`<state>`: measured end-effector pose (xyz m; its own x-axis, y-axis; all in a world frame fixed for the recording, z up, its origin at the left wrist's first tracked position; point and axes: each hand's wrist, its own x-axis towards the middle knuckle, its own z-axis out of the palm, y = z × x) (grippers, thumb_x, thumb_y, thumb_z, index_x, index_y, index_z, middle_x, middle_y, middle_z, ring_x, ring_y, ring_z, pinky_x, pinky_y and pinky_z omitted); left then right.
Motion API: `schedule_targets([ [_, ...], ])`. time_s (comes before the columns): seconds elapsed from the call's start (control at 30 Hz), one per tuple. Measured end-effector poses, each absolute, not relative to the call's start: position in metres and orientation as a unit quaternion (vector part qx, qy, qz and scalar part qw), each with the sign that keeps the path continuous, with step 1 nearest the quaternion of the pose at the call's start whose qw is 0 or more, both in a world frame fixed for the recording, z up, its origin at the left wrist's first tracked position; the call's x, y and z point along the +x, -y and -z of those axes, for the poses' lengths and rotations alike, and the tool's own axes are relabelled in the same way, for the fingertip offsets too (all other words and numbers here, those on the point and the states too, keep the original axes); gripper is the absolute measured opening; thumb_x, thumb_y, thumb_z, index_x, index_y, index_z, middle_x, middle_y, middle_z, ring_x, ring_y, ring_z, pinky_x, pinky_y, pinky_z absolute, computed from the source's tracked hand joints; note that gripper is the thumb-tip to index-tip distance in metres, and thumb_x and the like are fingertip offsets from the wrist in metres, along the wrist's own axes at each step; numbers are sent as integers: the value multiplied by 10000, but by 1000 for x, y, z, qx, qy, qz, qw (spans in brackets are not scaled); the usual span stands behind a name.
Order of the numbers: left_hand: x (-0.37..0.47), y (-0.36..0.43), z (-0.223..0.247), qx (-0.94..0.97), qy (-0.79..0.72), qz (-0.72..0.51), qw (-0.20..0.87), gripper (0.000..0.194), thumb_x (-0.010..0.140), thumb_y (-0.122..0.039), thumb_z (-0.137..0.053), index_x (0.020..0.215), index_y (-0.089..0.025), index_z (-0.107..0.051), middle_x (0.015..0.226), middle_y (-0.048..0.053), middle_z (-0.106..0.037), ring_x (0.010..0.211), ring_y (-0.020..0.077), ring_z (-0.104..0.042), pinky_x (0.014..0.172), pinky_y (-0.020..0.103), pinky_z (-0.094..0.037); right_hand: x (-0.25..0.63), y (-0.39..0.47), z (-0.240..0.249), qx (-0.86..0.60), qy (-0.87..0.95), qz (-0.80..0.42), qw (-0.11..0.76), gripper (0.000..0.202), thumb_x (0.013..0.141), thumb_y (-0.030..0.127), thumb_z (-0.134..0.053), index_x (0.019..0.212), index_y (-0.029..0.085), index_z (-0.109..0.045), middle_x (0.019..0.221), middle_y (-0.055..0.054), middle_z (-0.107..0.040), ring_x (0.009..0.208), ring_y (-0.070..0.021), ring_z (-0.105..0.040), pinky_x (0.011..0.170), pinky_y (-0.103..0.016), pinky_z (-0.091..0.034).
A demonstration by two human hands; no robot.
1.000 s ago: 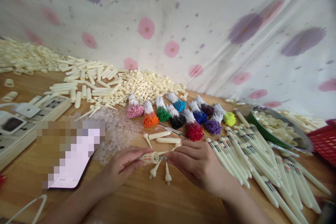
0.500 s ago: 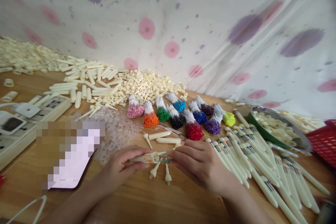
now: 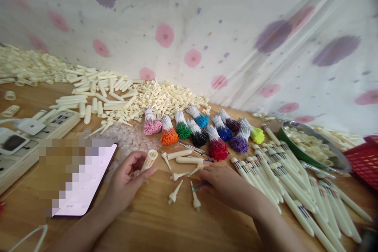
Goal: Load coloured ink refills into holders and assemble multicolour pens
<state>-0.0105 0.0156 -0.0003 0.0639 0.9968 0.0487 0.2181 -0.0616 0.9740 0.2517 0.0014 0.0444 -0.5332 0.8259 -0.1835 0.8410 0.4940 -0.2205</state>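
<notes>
Head view: a person's left hand (image 3: 125,179) grips a cream slotted pen barrel (image 3: 148,160) between thumb and fingers, its long axis tilted, the open end pointing up and away toward the coloured refill bundles (image 3: 201,134). The right hand (image 3: 224,183) lies fingers-down on the wooden table (image 3: 153,224), closed on thin coloured refills (image 3: 201,185) just right of the barrel. Loose cream pen tips (image 3: 174,193) lie between the two hands. Finished cream pens (image 3: 283,181) fan out right of the barrel, past the right hand. A phone (image 3: 85,181) with a blurred screen sits left of the barrel, a power strip (image 3: 32,134) farther left. No writing can be read anywhere.
</notes>
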Motion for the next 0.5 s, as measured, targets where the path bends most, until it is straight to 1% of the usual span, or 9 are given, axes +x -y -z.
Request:
schedule_targets([
  [0.13,-11,-16,2,572,-532,-442,440,238,716,-320,-653,905,-202,-568,790,-6,-634,724,154,-607,666,245,-496,250,-2,-44,520,-841,110,98,64,768,189,-631,827,167,-640,862,-71,-681,801,-221,-638,646,-278,-419],
  [0.23,-9,-15,1,581,-525,-437,443,220,719,-294,-648,900,-198,-567,805,-1,-641,737,156,-614,683,250,-497,247,-5,-50,555,-821,72,115,89,775,241,-636,805,157,-626,835,-82,-682,765,-231,-640,594,-270,-397],
  [0.3,-7,-14,0,584,-515,-438,450,209,722,-282,-642,899,-200,-567,818,1,-650,758,162,-623,696,255,-500,243,-13,-55,583,-805,60,88,127,830,284,-574,788,167,-601,786,-63,-677,728,-212,-636,565,-254,-373],
  [0.4,-4,-13,0,592,-502,-436,455,192,737,-271,-629,907,-212,-563,826,-7,-659,771,158,-629,706,250,-504,234,-35,-61,629,-775,59,13,216,915,347,-426,840,188,-552,752,-25,-666,670,-169,-626,538,-235,-346],
  [0.43,-4,-13,1,596,-501,-433,454,186,742,-269,-625,908,-216,-561,825,-11,-660,771,155,-629,709,247,-504,230,-43,-61,645,-762,57,-1,228,922,367,-406,866,189,-538,750,-22,-665,668,-168,-627,532,-234,-340],
  [0.5,-4,-12,3,602,-503,-429,447,182,744,-271,-626,905,-219,-560,825,-14,-660,775,153,-628,713,244,-506,222,-60,-59,669,-742,48,-2,261,911,412,-414,912,174,-522,740,-41,-667,681,-195,-635,523,-243,-334],
])
